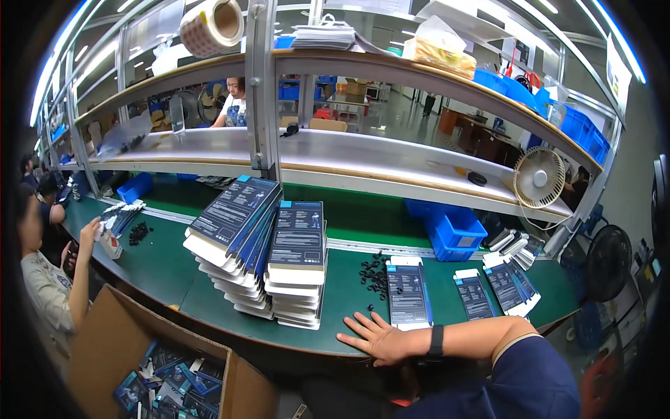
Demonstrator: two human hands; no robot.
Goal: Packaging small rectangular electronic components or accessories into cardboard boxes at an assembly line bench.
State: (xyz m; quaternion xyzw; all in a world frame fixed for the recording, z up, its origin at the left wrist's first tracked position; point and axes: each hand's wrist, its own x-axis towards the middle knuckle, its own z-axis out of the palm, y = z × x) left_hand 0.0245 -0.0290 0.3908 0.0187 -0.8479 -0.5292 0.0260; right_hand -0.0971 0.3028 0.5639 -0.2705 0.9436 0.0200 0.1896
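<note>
At lower left of the frame an open cardboard carton (125, 335) holds dark boxes, and beside it, left of centre, two tall stacks of flat dark-blue boxes (262, 251) stand on the green counter (160, 269). At lower centre one hand (377, 340), which hand I cannot tell, lies flat with fingers spread, pinching nothing, just beside a single flat box (407, 293) and a scatter of small black rings (375, 274). This looks like a pause between boxes, so picking up would call for closing the fingers on the box; to the right lie more flat boxes (499, 286), a blue bin (453, 234) and a small fan (539, 177) under steel shelving in a bright factory hall.
</note>
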